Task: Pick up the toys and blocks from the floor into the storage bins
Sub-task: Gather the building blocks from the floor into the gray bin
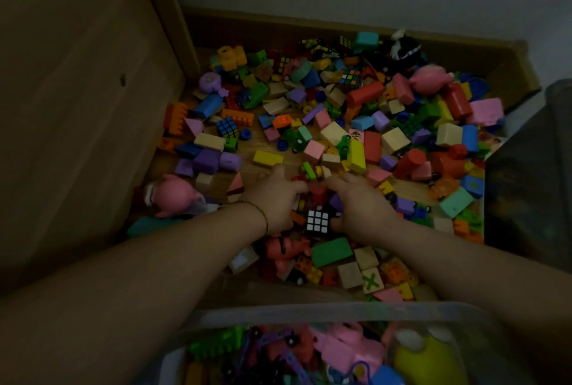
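Many coloured blocks and small toys (334, 134) cover the wooden floor. My left hand (274, 199) and my right hand (363, 210) close in from either side on a small heap of toys (315, 192). The heap includes red pieces and a black puzzle cube (317, 221) with its white face up. The left hand's fingers lie spread against the heap near a yellow block (267, 158). The right hand's fingers curl over the heap, its thumb beside the cube. A clear storage bin (309, 312) holding pink, green and yellow toys sits at the bottom edge.
A wooden furniture panel (93, 106) bounds the pile on the left and a cardboard wall (309, 22) at the back. A dark bin (532, 168) stands at the right. Pink pig toys lie at the left (173, 194) and the back right (430, 78).
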